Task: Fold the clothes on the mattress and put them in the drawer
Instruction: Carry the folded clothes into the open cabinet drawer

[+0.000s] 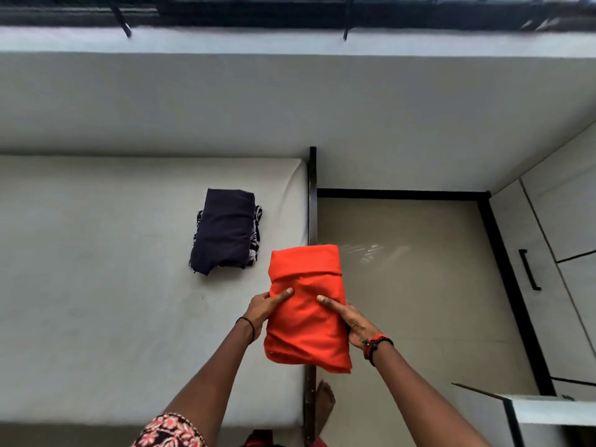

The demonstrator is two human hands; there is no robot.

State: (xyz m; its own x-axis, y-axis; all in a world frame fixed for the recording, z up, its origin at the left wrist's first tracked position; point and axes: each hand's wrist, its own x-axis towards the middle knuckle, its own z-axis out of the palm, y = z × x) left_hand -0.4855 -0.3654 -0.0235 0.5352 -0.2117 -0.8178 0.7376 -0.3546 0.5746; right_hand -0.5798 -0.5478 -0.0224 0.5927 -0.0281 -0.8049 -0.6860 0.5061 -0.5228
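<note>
While left hand (263,309) and right hand (347,321) grip it (thumbs on top), orange garment (306,272) between them

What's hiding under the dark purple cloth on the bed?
A folded black-and-white patterned cloth peeks out from under the dark purple cloth lying on the mattress. Most of it is covered, so what it is stays hidden.

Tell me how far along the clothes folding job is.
Done: a dark folded stack lies on the mattress. In hand: the left hand and right hand grip a folded orange garment over the mattress edge. Left: both bundles must go into the drawer, which I cannot pick out. No unfolded clothes show.
</note>
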